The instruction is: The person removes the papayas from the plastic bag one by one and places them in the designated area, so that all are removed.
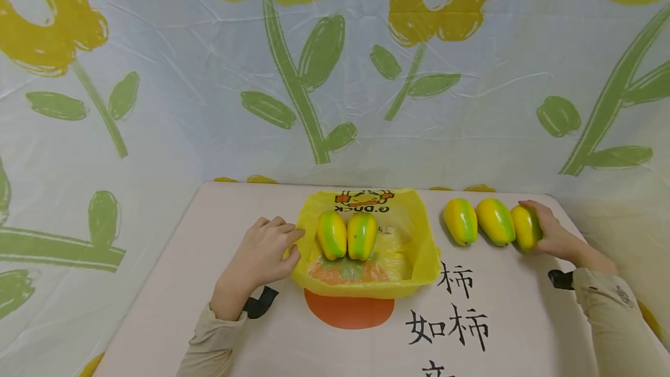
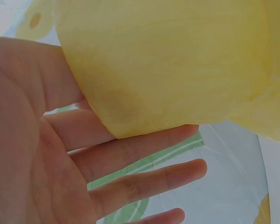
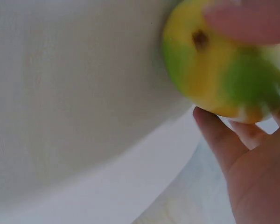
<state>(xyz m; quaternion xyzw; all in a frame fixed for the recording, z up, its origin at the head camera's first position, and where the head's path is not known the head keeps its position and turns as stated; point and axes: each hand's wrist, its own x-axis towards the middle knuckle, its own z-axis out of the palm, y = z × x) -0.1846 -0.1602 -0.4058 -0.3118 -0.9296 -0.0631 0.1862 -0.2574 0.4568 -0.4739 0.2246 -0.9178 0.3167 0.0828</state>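
A yellow plastic bag (image 1: 419,255) with a duck print lies spread wide, its sides standing up like a basin. Inside it, two yellow-green papayas (image 1: 332,234) lie side by side. My left hand (image 1: 267,252) holds the bag's left edge; the left wrist view shows thumb and index finger reaching behind the yellow film (image 2: 168,60), the other fingers stretched out below. At the right, a row of three more papayas (image 1: 460,222) rests on the table. My right hand (image 1: 557,234) grips the rightmost papaya (image 3: 214,70), thumb on one side and fingers on the other.
The pale table mat (image 1: 251,342) carries black written characters (image 1: 455,330) and an orange printed shape (image 1: 349,310) in front of the bag. A flower-patterned cloth (image 1: 209,74) hangs behind the table and at both sides.
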